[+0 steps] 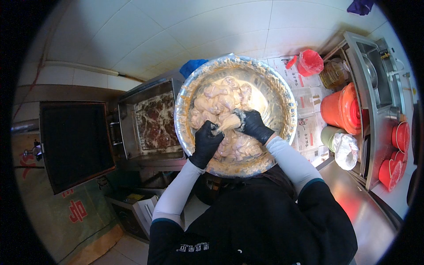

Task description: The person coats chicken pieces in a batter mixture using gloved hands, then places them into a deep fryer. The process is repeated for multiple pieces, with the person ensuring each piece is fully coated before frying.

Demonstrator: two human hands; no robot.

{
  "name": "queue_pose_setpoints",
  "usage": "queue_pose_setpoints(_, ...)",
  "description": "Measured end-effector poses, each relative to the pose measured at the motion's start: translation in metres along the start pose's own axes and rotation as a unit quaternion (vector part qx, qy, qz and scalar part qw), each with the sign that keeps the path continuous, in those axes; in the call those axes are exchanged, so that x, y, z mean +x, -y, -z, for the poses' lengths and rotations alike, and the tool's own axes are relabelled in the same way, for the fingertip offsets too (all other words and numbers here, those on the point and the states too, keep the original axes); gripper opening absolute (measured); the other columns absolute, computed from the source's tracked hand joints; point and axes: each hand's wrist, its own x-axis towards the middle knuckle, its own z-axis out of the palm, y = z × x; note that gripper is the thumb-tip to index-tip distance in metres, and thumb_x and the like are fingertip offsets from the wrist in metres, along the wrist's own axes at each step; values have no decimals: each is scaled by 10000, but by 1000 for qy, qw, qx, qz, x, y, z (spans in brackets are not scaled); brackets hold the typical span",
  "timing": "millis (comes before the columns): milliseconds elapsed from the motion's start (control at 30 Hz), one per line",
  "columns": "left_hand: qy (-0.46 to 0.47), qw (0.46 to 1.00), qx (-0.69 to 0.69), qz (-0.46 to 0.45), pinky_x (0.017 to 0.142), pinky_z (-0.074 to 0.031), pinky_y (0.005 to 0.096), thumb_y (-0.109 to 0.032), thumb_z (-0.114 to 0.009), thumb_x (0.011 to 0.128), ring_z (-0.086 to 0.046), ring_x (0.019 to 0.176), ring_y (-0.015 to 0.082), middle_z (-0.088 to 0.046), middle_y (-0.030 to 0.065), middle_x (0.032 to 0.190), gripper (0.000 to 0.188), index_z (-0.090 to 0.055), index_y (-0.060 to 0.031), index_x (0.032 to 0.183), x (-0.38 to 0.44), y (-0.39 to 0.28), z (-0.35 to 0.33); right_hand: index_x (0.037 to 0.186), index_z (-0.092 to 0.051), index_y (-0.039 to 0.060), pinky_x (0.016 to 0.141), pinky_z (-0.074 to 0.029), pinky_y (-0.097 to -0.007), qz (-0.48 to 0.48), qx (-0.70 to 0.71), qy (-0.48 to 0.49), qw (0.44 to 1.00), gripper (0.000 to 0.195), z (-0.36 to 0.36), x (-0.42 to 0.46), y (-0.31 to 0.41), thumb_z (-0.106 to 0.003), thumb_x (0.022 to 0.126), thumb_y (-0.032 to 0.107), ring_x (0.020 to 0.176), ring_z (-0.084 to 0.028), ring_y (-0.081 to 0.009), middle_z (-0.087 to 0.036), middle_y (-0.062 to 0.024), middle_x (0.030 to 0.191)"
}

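Observation:
A wide metal basin [291, 109] stands before me, its inner wall smeared with batter. Pale, batter-coated chicken pieces [217, 96] are heaped inside, mostly at its left and near side. Between my two black-gloved hands is one coated chicken piece [231, 122], raised over the heap. My left hand [208, 140] grips its narrow left end with bent fingers. At the thicker right end, my right hand [253, 125] is closed around it, with batter on the fingertips. Runny batter [258, 99] shows on the basin's floor to the right.
Left of the basin is a metal fryer tank [155, 119] with dark, foamy contents. A blue cloth [192, 68] lies behind the basin. To the right are a red bucket [309, 63], a lidded orange bucket [341, 107], an oil jug [333, 73] and a steel sink [381, 76].

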Motion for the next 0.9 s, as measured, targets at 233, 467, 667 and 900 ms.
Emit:
queue_pose_setpoints(233, 13, 972, 168, -164, 626, -435, 285, -21, -689, 670, -538, 684, 178, -524, 74, 759, 234, -529, -25, 840, 11, -2, 10, 1169, -533, 136, 946, -352, -454, 92, 75, -68, 991, 596, 30, 7, 38, -728, 611, 213, 1147, -424, -372, -447, -205, 1234)
queue_pose_setpoints(467, 164, 877, 342, -294, 627, -458, 382, -89, -660, 667, -529, 819, 307, -519, 127, 823, 231, -557, -46, 869, 17, -24, 14, 980, -599, 127, 712, -451, -397, 169, -45, 35, 984, 380, -3, 12, 23, -696, 655, 298, 809, -608, -282, -630, -113, 817)
queue_pose_setpoints(667, 193, 806, 404, -387, 572, -452, 344, -78, -613, 679, -519, 764, 255, -456, 91, 786, 202, -514, -83, 855, 15, -27, 29, 1103, -569, 108, 687, -456, -403, 51, -63, 75, 994, 563, 18, -12, -9, -732, 628, 363, 738, -626, -285, -638, -114, 812)
queue_pose_setpoints(900, 272, 770, 410, -407, 563, -461, 339, -87, -580, 686, -525, 757, 263, -475, 96, 799, 193, -535, -60, 872, 25, -21, 35, 1286, -434, 178, 987, -310, -482, 113, -5, 20, 993, 776, 29, -2, 38, -757, 588, 283, 1170, -411, -369, -433, -208, 1271)
